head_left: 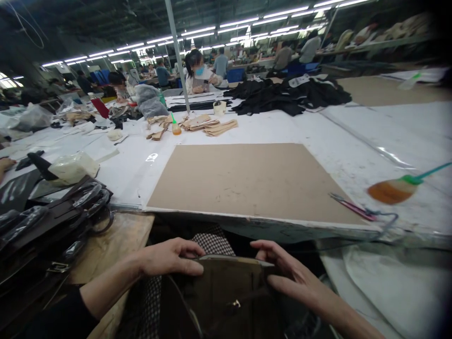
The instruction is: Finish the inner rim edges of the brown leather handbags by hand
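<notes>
A dark brown bag (226, 296) with a small metal clasp is upright in front of me, below the table's front edge. My left hand (173, 259) grips its upper left rim, thumb on the near side and fingers over the edge. At the upper right corner, my right hand (286, 268) has the rim between thumb and fingers. The bag's lower part runs out of the picture and is dim. Beyond the rim shows black-and-white checked cloth (215, 242).
A brown board (243, 181) lies on the white table (310, 129). Tweezers (353, 207) and an orange liquid bottle (391, 190) sit at its right. Dark bags (45, 230) with plastic-wrapped handles are piled left. Black fabric (278, 94) and co-workers (199, 77) are farther back.
</notes>
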